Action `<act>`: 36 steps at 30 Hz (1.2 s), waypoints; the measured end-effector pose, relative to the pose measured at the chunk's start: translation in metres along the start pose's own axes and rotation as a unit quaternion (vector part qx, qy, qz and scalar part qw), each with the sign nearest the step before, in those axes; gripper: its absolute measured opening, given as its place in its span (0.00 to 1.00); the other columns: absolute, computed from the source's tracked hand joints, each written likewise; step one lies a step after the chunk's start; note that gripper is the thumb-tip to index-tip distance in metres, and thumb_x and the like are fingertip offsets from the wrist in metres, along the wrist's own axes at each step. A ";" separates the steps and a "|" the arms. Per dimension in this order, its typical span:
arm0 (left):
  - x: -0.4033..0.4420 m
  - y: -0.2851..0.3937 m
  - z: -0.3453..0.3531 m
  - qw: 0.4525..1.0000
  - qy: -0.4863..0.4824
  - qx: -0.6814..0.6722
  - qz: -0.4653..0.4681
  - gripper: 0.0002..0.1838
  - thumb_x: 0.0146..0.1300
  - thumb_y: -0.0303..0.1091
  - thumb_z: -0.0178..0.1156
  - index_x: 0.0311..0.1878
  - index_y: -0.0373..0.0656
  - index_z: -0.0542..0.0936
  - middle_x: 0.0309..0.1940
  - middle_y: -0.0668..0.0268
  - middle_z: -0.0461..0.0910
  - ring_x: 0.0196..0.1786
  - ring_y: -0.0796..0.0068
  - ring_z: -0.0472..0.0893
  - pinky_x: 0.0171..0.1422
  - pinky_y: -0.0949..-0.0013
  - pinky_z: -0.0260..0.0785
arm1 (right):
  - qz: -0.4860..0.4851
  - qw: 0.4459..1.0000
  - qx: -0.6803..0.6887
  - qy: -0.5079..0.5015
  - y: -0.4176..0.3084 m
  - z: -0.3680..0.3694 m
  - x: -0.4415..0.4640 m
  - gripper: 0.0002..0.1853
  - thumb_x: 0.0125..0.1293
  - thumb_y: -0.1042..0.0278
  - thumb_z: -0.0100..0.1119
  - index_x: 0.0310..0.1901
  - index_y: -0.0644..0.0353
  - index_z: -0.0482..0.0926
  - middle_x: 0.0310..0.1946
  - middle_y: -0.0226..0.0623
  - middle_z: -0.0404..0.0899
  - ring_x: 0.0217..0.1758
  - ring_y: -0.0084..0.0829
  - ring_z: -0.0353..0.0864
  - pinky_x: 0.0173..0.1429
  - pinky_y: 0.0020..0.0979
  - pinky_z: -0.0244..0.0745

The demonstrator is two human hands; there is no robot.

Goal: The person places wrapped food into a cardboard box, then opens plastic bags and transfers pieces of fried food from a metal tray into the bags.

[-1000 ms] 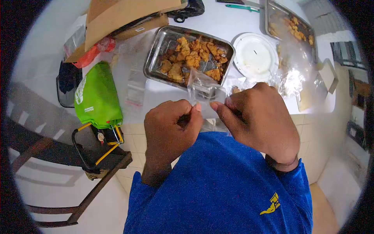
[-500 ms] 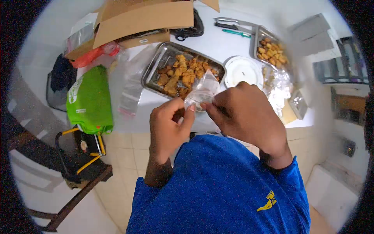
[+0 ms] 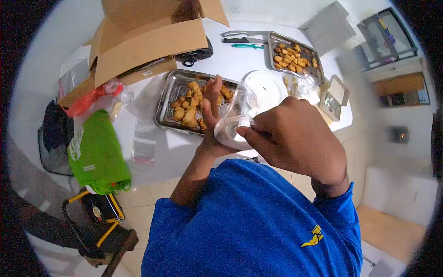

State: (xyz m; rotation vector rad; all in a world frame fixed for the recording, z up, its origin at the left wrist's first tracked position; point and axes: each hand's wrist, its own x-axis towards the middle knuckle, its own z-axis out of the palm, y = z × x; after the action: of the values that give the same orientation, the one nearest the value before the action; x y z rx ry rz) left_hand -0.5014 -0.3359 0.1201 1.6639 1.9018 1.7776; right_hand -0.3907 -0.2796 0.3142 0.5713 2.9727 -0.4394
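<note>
My right hand [image 3: 300,138] pinches the edge of a clear plastic bag [image 3: 230,130] between thumb and curled fingers. My left hand [image 3: 210,135] is raised with its fingers stretched out. It is against the left side of the bag; whether the hand is inside or behind the plastic I cannot tell. Just beyond both hands lies a metal tray [image 3: 162,99] with browned, fried-looking food pieces [image 3: 188,113], partly hidden by my left hand and the bag. A white round plate or lid [image 3: 265,85] is beyond my right hand.
A second metal tray [image 3: 272,57] of golden chunks stands at the back right beside several knives [image 3: 244,40]. An open cardboard box [image 3: 152,51] and a green bag [image 3: 99,154] are at the left. Zip bags [image 3: 144,143] lie near the table's front edge.
My left hand has let go of its pinch and stretched its fingers upward beside the bag. The bag is spread wider. My right hand keeps its pinch. The view has shifted.
</note>
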 end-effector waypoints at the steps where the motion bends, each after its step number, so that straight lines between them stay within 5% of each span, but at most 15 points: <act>1: 0.000 -0.010 0.011 1.000 0.008 -0.019 0.007 0.58 0.47 0.50 0.68 0.69 0.45 0.35 0.64 0.47 0.57 0.68 0.51 0.55 0.72 0.50 0.41 | 0.001 1.000 -0.001 0.003 -0.003 -0.002 -0.002 0.16 0.57 0.61 0.58 0.16 0.60 0.77 0.11 0.44 0.71 0.17 0.46 0.74 0.24 0.39 0.70; 4: 0.003 -0.034 0.037 0.996 0.044 -0.070 0.019 0.50 0.57 0.45 0.62 0.68 0.49 0.34 0.62 0.51 0.64 0.67 0.53 0.59 0.72 0.49 0.39 | -0.010 1.000 0.003 0.008 -0.009 -0.003 -0.003 0.17 0.57 0.62 0.58 0.15 0.60 0.76 0.10 0.44 0.70 0.15 0.45 0.73 0.22 0.39 0.68; 7: 0.017 -0.025 0.041 0.982 0.089 -0.159 0.041 0.27 0.70 0.45 0.42 0.66 0.47 0.45 0.55 0.59 0.74 0.66 0.61 0.63 0.72 0.50 0.41 | -0.029 0.999 0.019 0.003 -0.011 -0.005 -0.002 0.18 0.58 0.62 0.58 0.14 0.60 0.74 0.09 0.43 0.68 0.14 0.44 0.70 0.21 0.38 0.65; 9: 0.027 0.000 0.052 0.952 0.203 -0.156 0.166 0.22 0.72 0.46 0.34 0.63 0.46 0.53 0.53 0.61 0.76 0.66 0.63 0.63 0.71 0.52 0.42 | -0.023 1.000 0.010 -0.006 -0.011 -0.008 -0.001 0.18 0.59 0.62 0.58 0.14 0.61 0.73 0.09 0.43 0.68 0.13 0.44 0.69 0.20 0.38 0.63; 11: 0.014 -0.016 0.068 0.971 0.062 -0.230 -0.010 0.20 0.73 0.45 0.31 0.63 0.49 0.55 0.48 0.62 0.78 0.64 0.63 0.65 0.72 0.51 0.40 | -0.044 0.998 0.033 0.004 -0.009 -0.009 -0.002 0.18 0.59 0.63 0.58 0.14 0.61 0.73 0.09 0.43 0.68 0.13 0.43 0.69 0.20 0.37 0.62; 13: 0.007 -0.007 0.072 0.947 0.067 -0.301 -0.091 0.21 0.72 0.45 0.35 0.64 0.50 0.52 0.46 0.62 0.79 0.63 0.61 0.67 0.72 0.51 0.40 | -0.052 0.998 0.040 0.003 -0.005 -0.013 -0.004 0.18 0.59 0.64 0.58 0.15 0.62 0.73 0.09 0.43 0.68 0.13 0.42 0.69 0.19 0.37 0.61; 17: 0.011 -0.017 0.087 0.940 0.231 -0.229 0.100 0.32 0.65 0.45 0.49 0.67 0.47 0.48 0.45 0.58 0.77 0.60 0.59 0.69 0.70 0.50 0.45 | -0.052 0.994 0.092 -0.002 -0.003 -0.013 0.003 0.16 0.60 0.64 0.59 0.17 0.64 0.75 0.10 0.43 0.69 0.12 0.41 0.68 0.19 0.36 0.60; 20: -0.001 -0.025 0.076 0.936 0.223 -0.229 0.147 0.52 0.50 0.51 0.67 0.69 0.46 0.43 0.52 0.54 0.70 0.57 0.57 0.70 0.66 0.50 0.55 | -0.071 0.994 0.081 -0.029 0.005 -0.011 0.011 0.17 0.61 0.61 0.57 0.19 0.63 0.77 0.12 0.43 0.71 0.13 0.38 0.70 0.21 0.34 0.62; 23: -0.019 -0.035 0.057 0.949 0.188 -0.241 0.077 0.54 0.45 0.51 0.69 0.68 0.42 0.46 0.55 0.53 0.66 0.55 0.58 0.70 0.60 0.53 0.63 | -0.056 0.992 0.093 -0.057 0.011 -0.003 0.024 0.19 0.63 0.59 0.56 0.19 0.63 0.77 0.12 0.42 0.72 0.14 0.36 0.71 0.21 0.33 0.63; 27: -0.057 -0.042 -0.001 0.981 0.135 0.138 0.011 0.42 0.46 0.48 0.65 0.60 0.35 0.60 0.52 0.51 0.68 0.54 0.58 0.71 0.60 0.51 0.62 | 0.044 0.983 0.158 -0.079 0.024 0.007 0.052 0.23 0.65 0.50 0.52 0.24 0.65 0.78 0.14 0.40 0.73 0.15 0.25 0.73 0.22 0.29 0.64; 28: -0.070 -0.043 -0.027 0.943 0.106 0.314 0.018 0.38 0.47 0.48 0.64 0.57 0.34 0.64 0.49 0.52 0.70 0.53 0.57 0.71 0.63 0.49 0.59 | 0.050 0.980 0.188 -0.032 0.035 0.017 0.066 0.26 0.63 0.45 0.50 0.24 0.63 0.79 0.15 0.42 0.75 0.20 0.36 0.77 0.28 0.34 0.69; 29: -0.092 -0.047 -0.035 0.929 0.108 0.355 -0.017 0.34 0.47 0.47 0.63 0.54 0.34 0.68 0.46 0.52 0.72 0.52 0.55 0.71 0.66 0.46 0.54 | 0.057 0.974 0.217 0.014 0.051 0.036 0.085 0.28 0.61 0.40 0.49 0.24 0.61 0.80 0.16 0.45 0.77 0.26 0.46 0.80 0.34 0.40 0.75; 31: -0.122 -0.055 -0.039 0.950 0.298 0.033 -0.092 0.49 0.50 0.46 0.65 0.68 0.39 0.45 0.53 0.57 0.66 0.56 0.61 0.69 0.58 0.51 0.71 | 0.034 0.986 0.144 0.072 0.092 0.092 0.126 0.21 0.64 0.48 0.52 0.32 0.62 0.79 0.18 0.43 0.76 0.23 0.33 0.78 0.30 0.34 0.72; 33: -0.163 -0.049 -0.079 0.952 0.169 0.225 -0.121 0.48 0.48 0.39 0.64 0.68 0.37 0.46 0.51 0.53 0.67 0.57 0.59 0.68 0.59 0.51 0.68 | -0.010 0.990 0.116 0.080 0.121 0.161 0.156 0.18 0.62 0.51 0.54 0.35 0.59 0.80 0.23 0.47 0.78 0.28 0.43 0.79 0.35 0.37 0.73; 36: -0.203 -0.041 -0.091 0.938 0.202 0.209 -0.187 0.50 0.48 0.33 0.63 0.69 0.37 0.41 0.53 0.51 0.64 0.59 0.58 0.66 0.58 0.54 0.68 | -0.110 0.984 0.116 0.079 0.156 0.304 0.192 0.15 0.58 0.55 0.56 0.42 0.54 0.79 0.35 0.46 0.79 0.37 0.45 0.78 0.40 0.37 0.74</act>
State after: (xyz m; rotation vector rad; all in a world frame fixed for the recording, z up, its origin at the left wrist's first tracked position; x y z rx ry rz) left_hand -0.5016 -0.5285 0.0014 0.9425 2.7091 1.7345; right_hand -0.5017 -0.1631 -0.0435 0.3051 3.1738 -0.8038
